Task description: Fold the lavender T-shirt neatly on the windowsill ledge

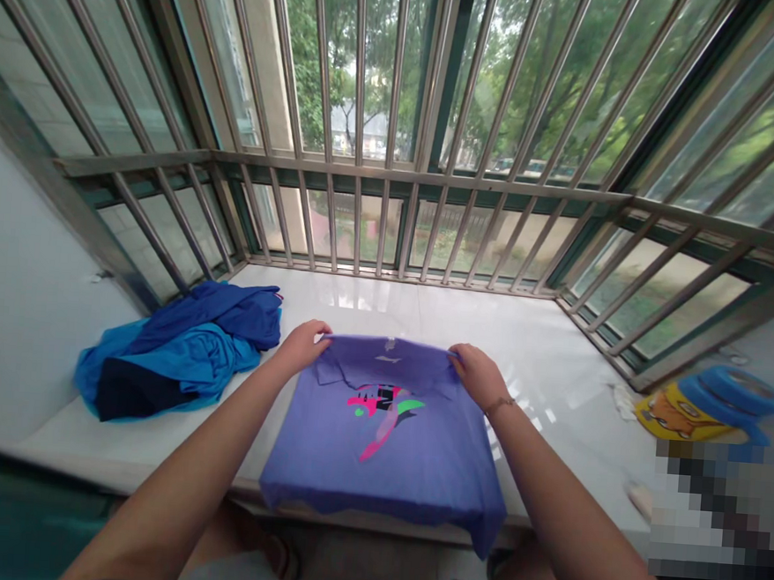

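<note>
**Both hands at the collar end of the purple shirt**

The purple shirt (pixel 383 440) lies flat in the centre of the frame on the white window ledge (pixel 555 355), collar end away from the person and hem nearest, the hem drooping a little over the ledge's front edge. Its long axis runs from the bottom of the frame upward, toward the window bars (pixel 400 105).

The left hand (pixel 302 344) is pinched shut on the shirt's upper left corner beside the collar; the right hand (pixel 479 373) is closed on the upper right corner. They sit level with each other, one at each shoulder, the full width of the folded cloth between them, so neither is nearer than the other. The printed pink and green logo (pixel 384 411) lies just below the line joining them.

At centre left, well apart from the shirt, a heap of blue clothes (pixel 176 355) rests on the same ledge.
</note>
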Available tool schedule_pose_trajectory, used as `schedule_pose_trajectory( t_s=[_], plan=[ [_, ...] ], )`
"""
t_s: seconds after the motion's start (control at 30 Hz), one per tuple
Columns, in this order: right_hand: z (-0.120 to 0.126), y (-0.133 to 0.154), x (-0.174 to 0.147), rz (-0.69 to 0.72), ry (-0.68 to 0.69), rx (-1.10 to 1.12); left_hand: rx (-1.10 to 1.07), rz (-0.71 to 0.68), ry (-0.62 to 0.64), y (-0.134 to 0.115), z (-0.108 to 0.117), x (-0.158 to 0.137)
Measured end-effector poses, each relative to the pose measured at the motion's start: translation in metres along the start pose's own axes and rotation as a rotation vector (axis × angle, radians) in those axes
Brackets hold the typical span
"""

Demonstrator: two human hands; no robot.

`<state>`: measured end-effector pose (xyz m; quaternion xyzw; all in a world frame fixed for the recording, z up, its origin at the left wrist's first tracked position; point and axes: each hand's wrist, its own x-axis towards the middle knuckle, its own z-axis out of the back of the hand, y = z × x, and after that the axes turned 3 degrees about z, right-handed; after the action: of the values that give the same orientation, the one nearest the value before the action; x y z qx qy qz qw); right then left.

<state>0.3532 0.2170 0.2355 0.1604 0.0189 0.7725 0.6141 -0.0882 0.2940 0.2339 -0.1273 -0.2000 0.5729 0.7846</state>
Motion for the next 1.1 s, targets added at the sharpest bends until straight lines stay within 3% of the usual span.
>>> schedule_pose_trajectory(
  t_s=[0.1, 0.2, 0.37, 0.73, 1.1],
  plan=[
    [-0.005, 0.003, -0.058, 0.155, -0.084, 0.032, -0.106, -0.127, -0.056, 0.009, -0.006, -0.06],
    [-0.025, 0.007, -0.113, 0.332, -0.165, 0.029, -0.137, -0.189, -0.074, 0.017, -0.028, -0.12],
    [-0.062, 0.015, -0.165, 0.382, -0.161, -0.022, -0.034, -0.147, -0.105, 0.023, -0.067, -0.183],
    [-0.074, 0.01, -0.178, 0.304, -0.174, -0.09, 0.03, -0.109, -0.139, 0.021, -0.087, -0.217],
    [-0.064, 0.01, -0.189, 0.194, -0.226, -0.089, -0.057, -0.066, -0.163, 0.021, -0.085, -0.218]
  ],
)
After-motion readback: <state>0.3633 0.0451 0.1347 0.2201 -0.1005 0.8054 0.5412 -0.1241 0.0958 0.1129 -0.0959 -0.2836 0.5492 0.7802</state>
